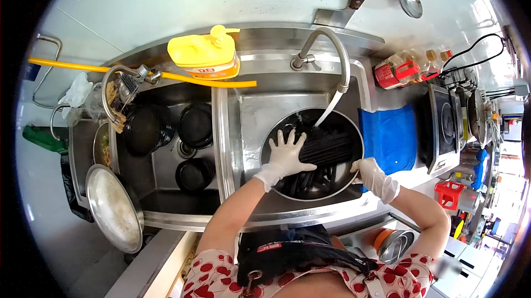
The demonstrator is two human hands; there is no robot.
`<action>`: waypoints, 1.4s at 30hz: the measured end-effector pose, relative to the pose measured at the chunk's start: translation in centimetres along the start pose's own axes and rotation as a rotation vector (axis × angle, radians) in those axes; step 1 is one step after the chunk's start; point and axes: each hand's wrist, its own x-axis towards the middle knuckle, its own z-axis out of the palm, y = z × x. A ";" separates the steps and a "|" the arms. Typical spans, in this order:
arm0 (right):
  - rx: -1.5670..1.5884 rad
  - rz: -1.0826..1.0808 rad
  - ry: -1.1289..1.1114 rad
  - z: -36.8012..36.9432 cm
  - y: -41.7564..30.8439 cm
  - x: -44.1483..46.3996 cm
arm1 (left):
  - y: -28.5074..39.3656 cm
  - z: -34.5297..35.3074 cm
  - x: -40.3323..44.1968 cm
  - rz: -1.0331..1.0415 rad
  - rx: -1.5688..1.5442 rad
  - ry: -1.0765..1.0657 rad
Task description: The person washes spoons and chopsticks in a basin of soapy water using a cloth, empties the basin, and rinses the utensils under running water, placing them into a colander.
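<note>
A large round metal basin point(269, 183) sits in the right sink bowl, holding a bundle of thin black sticks that look like chopsticks point(332, 150), with other dark pieces around them. Water runs into it from the curved faucet point(344, 60). My left hand point(285, 157), in a white glove, lies over the dark pieces at the bundle's left end, fingers spread. My right hand point(376, 179), gloved too, is closed on the basin's right rim; its thumb is near the edge.
Stacked black bowls point(194, 124) stand in the left sink bowl. A yellow jug point(204, 55) and yellow hose point(232, 84) lie behind the sinks. To the right are a blue cloth point(390, 137), bottles point(406, 68) and a cooktop point(442, 124). A metal lid point(113, 208) leans at left.
</note>
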 end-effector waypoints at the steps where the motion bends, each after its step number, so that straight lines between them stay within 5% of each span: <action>1: 0.005 0.019 -0.009 0.7 0.2 -0.4 | -0.6 0.0 -0.4 -0.009 0.037 -0.026; 6: 0.091 0.008 -0.160 3.7 0.2 -0.8 | -2.9 -1.4 -2.0 -0.070 0.112 -0.049; 14: 0.128 -0.433 -0.156 5.0 -2.4 1.6 | -4.4 -1.6 1.4 -0.108 0.200 0.327; 20: 0.096 -0.510 -0.104 4.3 -4.5 2.1 | -4.2 -2.7 3.7 -0.070 0.169 0.455; 33: -0.205 -0.200 0.172 -0.4 -5.5 -4.9 | 3.4 4.5 1.6 -0.003 -0.345 0.243; 42: -0.438 -0.038 0.324 2.1 -5.0 -5.6 | 2.6 7.0 -0.2 0.052 -0.534 0.117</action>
